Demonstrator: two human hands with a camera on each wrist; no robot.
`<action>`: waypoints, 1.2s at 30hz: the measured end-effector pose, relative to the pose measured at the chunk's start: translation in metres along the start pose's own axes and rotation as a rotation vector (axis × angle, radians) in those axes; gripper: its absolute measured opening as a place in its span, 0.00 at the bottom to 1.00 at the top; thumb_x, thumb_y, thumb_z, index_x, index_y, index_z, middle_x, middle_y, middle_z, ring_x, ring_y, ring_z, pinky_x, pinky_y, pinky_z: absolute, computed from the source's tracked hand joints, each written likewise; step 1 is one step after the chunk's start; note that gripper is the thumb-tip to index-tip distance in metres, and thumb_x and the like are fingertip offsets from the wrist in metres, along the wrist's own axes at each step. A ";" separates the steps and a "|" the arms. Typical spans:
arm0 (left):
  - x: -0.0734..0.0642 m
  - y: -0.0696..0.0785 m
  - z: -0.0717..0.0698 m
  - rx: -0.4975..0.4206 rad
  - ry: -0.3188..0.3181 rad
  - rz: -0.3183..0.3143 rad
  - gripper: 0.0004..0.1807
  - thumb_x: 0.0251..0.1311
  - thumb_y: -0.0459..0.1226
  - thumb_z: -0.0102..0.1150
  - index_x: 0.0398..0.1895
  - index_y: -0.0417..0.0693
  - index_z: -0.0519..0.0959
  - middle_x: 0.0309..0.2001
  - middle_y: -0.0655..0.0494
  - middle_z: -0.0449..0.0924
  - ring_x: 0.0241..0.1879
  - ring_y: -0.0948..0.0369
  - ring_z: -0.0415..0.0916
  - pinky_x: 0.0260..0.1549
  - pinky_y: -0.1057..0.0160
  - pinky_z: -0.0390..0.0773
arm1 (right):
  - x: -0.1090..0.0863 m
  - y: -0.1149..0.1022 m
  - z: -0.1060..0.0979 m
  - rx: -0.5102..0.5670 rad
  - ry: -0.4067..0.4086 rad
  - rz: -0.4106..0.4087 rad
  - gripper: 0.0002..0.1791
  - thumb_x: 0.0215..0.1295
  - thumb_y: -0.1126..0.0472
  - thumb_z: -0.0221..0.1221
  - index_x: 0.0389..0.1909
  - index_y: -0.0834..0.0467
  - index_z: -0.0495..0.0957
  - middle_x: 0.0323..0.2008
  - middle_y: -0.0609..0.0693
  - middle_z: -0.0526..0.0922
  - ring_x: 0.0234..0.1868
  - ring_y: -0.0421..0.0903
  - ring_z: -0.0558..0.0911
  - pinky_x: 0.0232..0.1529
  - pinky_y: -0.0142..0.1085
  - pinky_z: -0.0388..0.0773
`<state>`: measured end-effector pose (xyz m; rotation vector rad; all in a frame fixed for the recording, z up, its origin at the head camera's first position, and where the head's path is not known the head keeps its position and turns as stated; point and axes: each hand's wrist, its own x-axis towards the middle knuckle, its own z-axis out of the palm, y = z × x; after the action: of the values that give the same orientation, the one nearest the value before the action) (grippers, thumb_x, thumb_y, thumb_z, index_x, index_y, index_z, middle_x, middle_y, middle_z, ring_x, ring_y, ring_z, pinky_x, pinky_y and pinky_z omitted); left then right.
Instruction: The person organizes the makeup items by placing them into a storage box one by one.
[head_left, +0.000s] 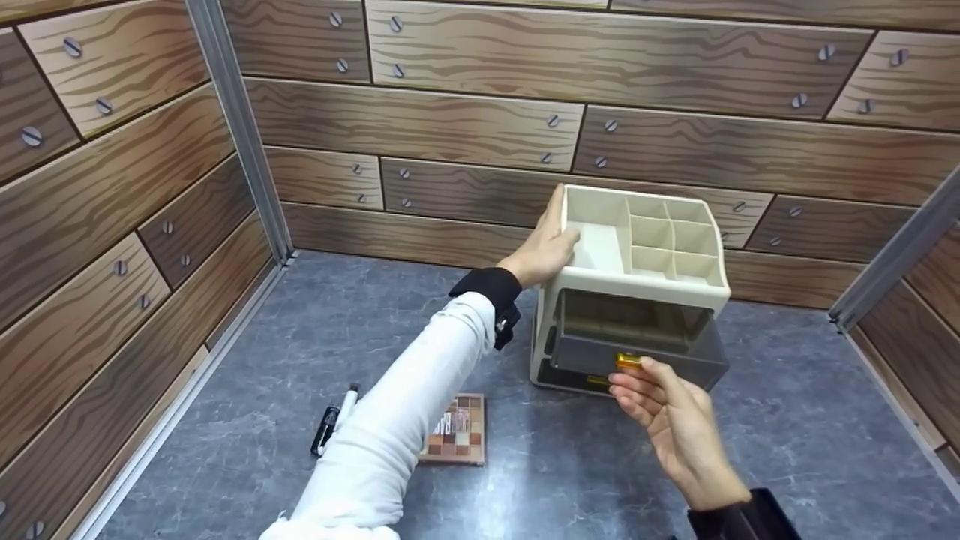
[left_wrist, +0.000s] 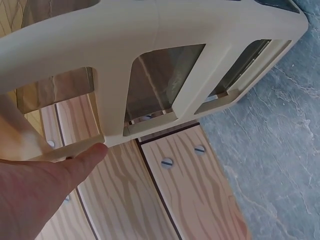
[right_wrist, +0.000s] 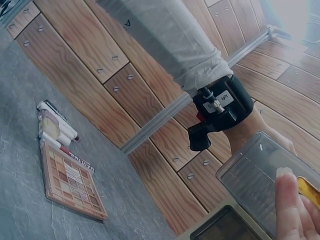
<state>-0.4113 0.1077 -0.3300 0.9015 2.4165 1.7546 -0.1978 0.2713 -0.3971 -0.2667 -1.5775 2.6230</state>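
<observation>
A cream desktop organizer [head_left: 645, 282] with several open top compartments stands toward the back right. My left hand [head_left: 541, 251] grips its left upper edge, thumb hooked over the rim into the large compartment. The left wrist view shows that hand [left_wrist: 55, 185] against the side frame [left_wrist: 112, 100] with its cut-out windows. A smoky see-through drawer [head_left: 600, 351] juts out of the organizer's front. My right hand [head_left: 679, 424] pinches its gold handle [head_left: 627, 361] between thumb and fingers. Close up, the drawer [right_wrist: 250, 175] and right fingertips [right_wrist: 286, 192] show in the right wrist view.
Below the drawer, a second gold handle [head_left: 598, 380] shows. An eyeshadow palette [head_left: 469, 431] lies on the grey floor, partly behind the left sleeve. Beside it lie a black tube [head_left: 325, 430] and several other tubes [right_wrist: 57, 125]. Wood-patterned walls [head_left: 480, 112] enclose the back and sides.
</observation>
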 end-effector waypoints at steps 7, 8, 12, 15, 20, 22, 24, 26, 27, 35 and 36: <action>0.001 -0.001 0.000 0.009 0.001 -0.010 0.45 0.72 0.32 0.42 0.85 0.42 0.30 0.86 0.44 0.31 0.84 0.54 0.33 0.80 0.68 0.35 | -0.012 0.003 0.001 -0.005 0.002 -0.002 0.16 0.82 0.60 0.53 0.37 0.62 0.85 0.32 0.55 0.90 0.33 0.45 0.91 0.38 0.30 0.88; 0.001 -0.001 0.000 0.011 0.001 -0.009 0.45 0.72 0.32 0.42 0.85 0.42 0.30 0.86 0.44 0.31 0.84 0.54 0.33 0.80 0.68 0.35 | -0.015 0.004 0.000 -0.006 0.001 -0.003 0.16 0.82 0.60 0.52 0.37 0.62 0.85 0.32 0.55 0.90 0.33 0.45 0.91 0.38 0.29 0.88; 0.000 0.000 0.000 0.008 0.003 -0.004 0.45 0.72 0.32 0.41 0.85 0.42 0.30 0.86 0.44 0.31 0.84 0.54 0.33 0.80 0.67 0.34 | -0.023 0.005 -0.001 -0.010 0.002 -0.009 0.17 0.82 0.59 0.52 0.37 0.62 0.85 0.32 0.55 0.90 0.32 0.44 0.91 0.37 0.29 0.88; 0.000 0.000 -0.001 0.004 0.008 -0.002 0.45 0.72 0.32 0.41 0.85 0.43 0.30 0.86 0.44 0.31 0.84 0.53 0.32 0.80 0.66 0.34 | -0.028 0.006 -0.003 0.006 -0.018 -0.014 0.17 0.82 0.60 0.52 0.37 0.62 0.85 0.32 0.56 0.90 0.32 0.44 0.91 0.37 0.29 0.88; 0.000 0.000 0.003 -0.018 0.021 -0.008 0.45 0.72 0.32 0.42 0.85 0.42 0.31 0.86 0.43 0.32 0.84 0.54 0.34 0.80 0.66 0.35 | -0.034 0.010 -0.009 0.021 -0.047 -0.001 0.17 0.83 0.60 0.51 0.37 0.63 0.85 0.33 0.56 0.90 0.33 0.45 0.91 0.38 0.30 0.89; 0.000 0.001 0.006 -0.027 0.015 -0.009 0.45 0.72 0.31 0.42 0.85 0.42 0.31 0.86 0.44 0.32 0.84 0.54 0.33 0.80 0.66 0.34 | -0.036 0.010 -0.012 0.019 -0.032 0.008 0.18 0.83 0.59 0.51 0.37 0.62 0.86 0.33 0.56 0.90 0.34 0.45 0.91 0.38 0.30 0.89; 0.000 0.001 0.007 -0.032 0.001 -0.008 0.45 0.73 0.31 0.42 0.85 0.42 0.31 0.86 0.44 0.31 0.84 0.53 0.33 0.80 0.66 0.34 | -0.037 0.010 -0.013 0.017 -0.006 0.010 0.18 0.83 0.59 0.52 0.37 0.62 0.86 0.33 0.56 0.90 0.34 0.45 0.91 0.38 0.30 0.89; 0.001 0.002 0.009 -0.033 -0.013 -0.008 0.45 0.73 0.31 0.42 0.85 0.43 0.30 0.86 0.44 0.30 0.84 0.54 0.32 0.80 0.66 0.34 | -0.038 0.010 -0.014 0.021 0.009 0.009 0.18 0.83 0.58 0.52 0.37 0.61 0.87 0.33 0.56 0.90 0.33 0.45 0.91 0.38 0.30 0.89; 0.001 0.002 0.009 -0.035 -0.016 -0.006 0.45 0.73 0.31 0.42 0.85 0.42 0.30 0.86 0.44 0.30 0.84 0.54 0.32 0.80 0.66 0.33 | -0.038 0.010 -0.015 0.026 0.007 0.009 0.18 0.83 0.58 0.52 0.38 0.61 0.87 0.33 0.56 0.91 0.33 0.45 0.91 0.38 0.30 0.89; 0.000 0.000 0.003 -0.063 0.019 -0.018 0.45 0.73 0.31 0.42 0.85 0.44 0.31 0.86 0.45 0.31 0.84 0.54 0.33 0.81 0.64 0.35 | -0.033 0.016 -0.011 0.060 -0.044 -0.019 0.17 0.82 0.59 0.52 0.38 0.62 0.87 0.33 0.57 0.91 0.34 0.46 0.91 0.38 0.31 0.89; -0.001 0.000 0.003 -0.070 0.015 -0.017 0.45 0.73 0.31 0.42 0.85 0.44 0.31 0.86 0.45 0.31 0.84 0.54 0.32 0.81 0.64 0.34 | -0.033 0.017 -0.010 0.064 -0.050 -0.027 0.17 0.82 0.60 0.52 0.38 0.62 0.87 0.33 0.57 0.91 0.34 0.46 0.91 0.37 0.31 0.89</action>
<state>-0.4095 0.1096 -0.3309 0.8611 2.3486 1.8337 -0.1632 0.2676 -0.4128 -0.1757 -1.4965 2.6742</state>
